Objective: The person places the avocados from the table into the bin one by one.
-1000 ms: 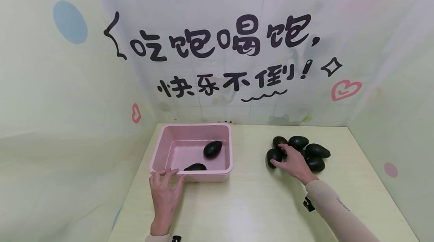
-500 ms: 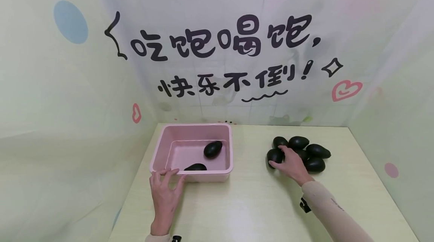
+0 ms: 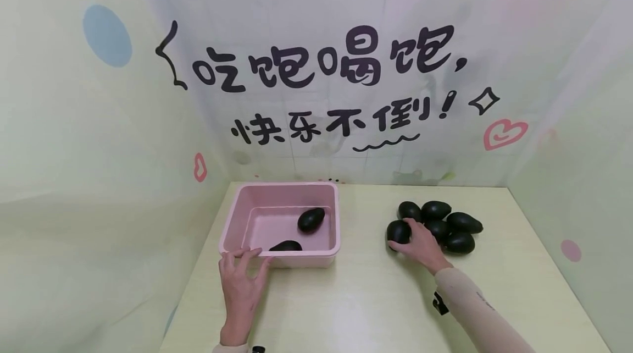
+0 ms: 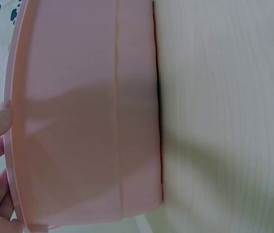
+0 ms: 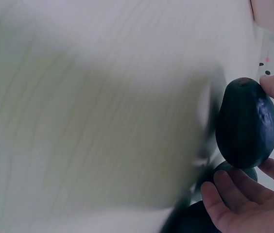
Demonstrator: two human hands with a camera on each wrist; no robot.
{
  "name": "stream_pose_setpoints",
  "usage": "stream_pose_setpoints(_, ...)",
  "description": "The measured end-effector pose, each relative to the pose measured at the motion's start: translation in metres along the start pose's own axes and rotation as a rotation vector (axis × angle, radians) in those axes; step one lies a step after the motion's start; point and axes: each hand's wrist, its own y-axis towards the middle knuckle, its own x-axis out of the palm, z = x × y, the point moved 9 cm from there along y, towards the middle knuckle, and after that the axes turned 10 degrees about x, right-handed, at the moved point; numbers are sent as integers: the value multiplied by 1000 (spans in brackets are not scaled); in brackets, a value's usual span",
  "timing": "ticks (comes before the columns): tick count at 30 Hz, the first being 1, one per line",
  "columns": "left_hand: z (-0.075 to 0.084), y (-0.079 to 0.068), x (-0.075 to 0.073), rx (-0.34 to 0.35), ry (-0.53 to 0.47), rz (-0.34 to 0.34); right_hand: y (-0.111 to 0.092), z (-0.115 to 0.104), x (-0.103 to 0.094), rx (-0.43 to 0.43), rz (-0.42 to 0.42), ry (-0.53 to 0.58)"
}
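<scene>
My right hand (image 3: 420, 246) pinches a dark green, nearly black avocado (image 3: 398, 232) between thumb and fingers at the left side of a cluster. In the right wrist view, that avocado (image 5: 246, 124) sits between the thumb and index finger, the other fingers spread below. My left hand (image 3: 242, 281) holds the near-left rim of a pink plastic bin (image 3: 309, 259); the left wrist view has its thumb and fingers (image 4: 0, 194) at the rim. Inside the bin, one avocado (image 3: 310, 220) lies at the right, and another avocado (image 3: 286, 246) is partly hidden by the front wall.
Several more avocados (image 3: 460, 243) lie grouped on the light wood table (image 3: 341, 309), right of and behind the right hand. A printed cloth backdrop (image 3: 316, 171) closes off the back and both sides.
My right hand has closed in on the leftmost avocado of the cluster and shifted it slightly left, away from the others. The left hand stays on the bin rim.
</scene>
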Motion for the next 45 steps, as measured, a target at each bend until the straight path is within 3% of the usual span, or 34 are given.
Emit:
stream_pose_setpoints(10,3,0,-2,24,1,24,-2,4,5,1,3,-16)
stream_pose_setpoints(27,5,-3,0,3,-24,20,-7,7,1,-33,41,11)
stream_pose_setpoints(45,3,-1,-2,22,-16,37,-14,-4,-17,-111,64,61)
